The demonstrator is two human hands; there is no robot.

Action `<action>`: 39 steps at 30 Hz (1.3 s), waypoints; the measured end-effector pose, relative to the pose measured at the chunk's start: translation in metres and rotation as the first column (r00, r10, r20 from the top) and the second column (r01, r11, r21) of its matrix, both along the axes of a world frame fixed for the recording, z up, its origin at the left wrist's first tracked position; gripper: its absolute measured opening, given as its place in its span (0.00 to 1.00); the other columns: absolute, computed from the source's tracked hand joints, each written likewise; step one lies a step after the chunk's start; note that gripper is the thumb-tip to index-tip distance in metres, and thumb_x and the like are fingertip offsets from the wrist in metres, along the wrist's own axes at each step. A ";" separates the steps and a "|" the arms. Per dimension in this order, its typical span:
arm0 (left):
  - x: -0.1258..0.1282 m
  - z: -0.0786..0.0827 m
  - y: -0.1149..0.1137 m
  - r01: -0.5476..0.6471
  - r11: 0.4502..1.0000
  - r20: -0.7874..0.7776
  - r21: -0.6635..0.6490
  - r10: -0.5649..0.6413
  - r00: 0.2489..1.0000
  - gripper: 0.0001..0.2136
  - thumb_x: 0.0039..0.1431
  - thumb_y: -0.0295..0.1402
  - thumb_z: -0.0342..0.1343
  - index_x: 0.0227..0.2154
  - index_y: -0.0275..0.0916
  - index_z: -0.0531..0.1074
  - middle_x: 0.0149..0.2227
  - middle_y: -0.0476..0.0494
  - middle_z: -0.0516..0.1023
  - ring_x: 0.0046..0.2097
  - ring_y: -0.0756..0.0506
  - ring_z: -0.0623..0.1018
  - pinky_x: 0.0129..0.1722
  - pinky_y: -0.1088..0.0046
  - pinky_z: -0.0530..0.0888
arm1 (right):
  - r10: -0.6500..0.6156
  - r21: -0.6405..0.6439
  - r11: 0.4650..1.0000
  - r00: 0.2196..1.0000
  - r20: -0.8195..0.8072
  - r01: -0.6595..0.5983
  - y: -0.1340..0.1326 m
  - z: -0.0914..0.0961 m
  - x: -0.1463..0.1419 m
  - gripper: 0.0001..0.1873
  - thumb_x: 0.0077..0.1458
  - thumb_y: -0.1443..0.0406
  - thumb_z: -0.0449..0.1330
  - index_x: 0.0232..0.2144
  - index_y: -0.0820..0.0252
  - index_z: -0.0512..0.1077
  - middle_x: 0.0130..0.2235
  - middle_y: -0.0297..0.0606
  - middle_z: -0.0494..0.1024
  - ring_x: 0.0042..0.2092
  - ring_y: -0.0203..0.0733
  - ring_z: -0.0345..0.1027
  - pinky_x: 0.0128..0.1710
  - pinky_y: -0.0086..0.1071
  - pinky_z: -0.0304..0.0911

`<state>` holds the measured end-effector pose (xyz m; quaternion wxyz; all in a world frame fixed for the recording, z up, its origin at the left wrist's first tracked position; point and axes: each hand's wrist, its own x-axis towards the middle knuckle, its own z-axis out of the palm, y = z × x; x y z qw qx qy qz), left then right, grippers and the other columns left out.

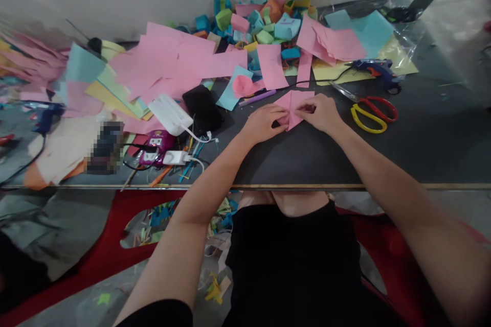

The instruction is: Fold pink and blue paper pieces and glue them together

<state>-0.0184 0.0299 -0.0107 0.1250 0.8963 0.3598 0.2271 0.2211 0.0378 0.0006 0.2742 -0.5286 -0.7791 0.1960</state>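
A pink sheet of paper (293,98) with crease lines and folded edges lies on the dark table in front of me. My left hand (264,121) grips its left side, thumb and fingers curved against the paper. From the right, my right hand (322,112) pinches the sheet near its middle crease, fingertips together. Just behind the paper rest a purple pen (257,97) and a rolled pink paper piece (243,85). Scissors (368,111) with one red and one yellow handle lie to the right of my right hand.
Folded colourful paper pieces (264,23) are heaped against the wall. Pink sheets (172,56) spread at the back left. A blue glue gun (378,71) with a black cord lies back right. Left are a black phone (202,107), a white power bank (169,113) and a purple power strip (159,145).
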 end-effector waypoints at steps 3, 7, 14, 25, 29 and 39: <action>0.001 0.000 -0.001 0.007 1.000 0.012 0.011 -0.007 1.000 0.14 0.65 0.34 0.63 0.52 0.40 0.82 0.55 0.39 0.85 0.59 0.39 0.82 0.64 0.55 0.77 | -0.013 -0.017 1.000 1.000 -0.026 0.013 -0.002 0.002 -0.001 0.16 0.57 0.49 0.66 0.32 0.52 0.86 0.33 0.40 0.86 0.33 0.46 0.75 0.39 0.42 0.68; 0.001 0.001 -0.001 0.060 0.997 0.010 0.052 -0.061 0.998 0.11 0.67 0.33 0.59 0.47 0.42 0.84 0.52 0.43 0.87 0.56 0.41 0.84 0.60 0.59 0.79 | -0.031 -0.005 1.000 0.999 -0.030 0.031 -0.002 0.001 -0.002 0.17 0.57 0.49 0.67 0.30 0.54 0.85 0.33 0.40 0.86 0.35 0.46 0.76 0.42 0.42 0.69; 0.000 0.005 -0.007 0.139 0.987 -0.046 0.085 -0.135 0.990 0.14 0.64 0.28 0.54 0.44 0.44 0.85 0.49 0.46 0.88 0.51 0.44 0.85 0.52 0.64 0.81 | -0.017 0.014 1.000 1.000 -0.008 0.017 0.001 -0.006 -0.002 0.09 0.57 0.59 0.66 0.34 0.53 0.85 0.39 0.41 0.87 0.39 0.49 0.77 0.43 0.44 0.70; -0.003 0.005 -0.008 0.130 0.990 -0.068 0.054 -0.126 0.990 0.20 0.59 0.25 0.51 0.45 0.45 0.86 0.50 0.48 0.88 0.52 0.43 0.85 0.53 0.63 0.82 | 0.030 0.024 0.999 1.000 -0.005 -0.030 0.001 -0.007 -0.004 0.11 0.58 0.58 0.64 0.37 0.54 0.85 0.40 0.43 0.86 0.37 0.49 0.76 0.42 0.44 0.71; -0.003 0.005 -0.008 0.130 0.990 -0.074 0.059 -0.125 0.989 0.19 0.59 0.25 0.51 0.45 0.45 0.85 0.50 0.48 0.88 0.52 0.44 0.85 0.53 0.64 0.81 | 0.012 0.026 1.000 1.000 -0.014 -0.011 0.001 -0.008 -0.006 0.10 0.58 0.60 0.65 0.37 0.53 0.86 0.41 0.42 0.86 0.38 0.49 0.77 0.42 0.44 0.71; -0.005 0.008 -0.013 0.129 0.981 -0.132 0.143 -0.110 0.985 0.18 0.64 0.27 0.51 0.43 0.47 0.86 0.47 0.51 0.88 0.46 0.46 0.88 0.40 0.70 0.80 | -0.017 -0.007 1.000 1.000 -0.018 0.017 0.001 -0.005 -0.006 0.12 0.60 0.55 0.65 0.37 0.53 0.86 0.39 0.41 0.87 0.39 0.49 0.79 0.43 0.44 0.71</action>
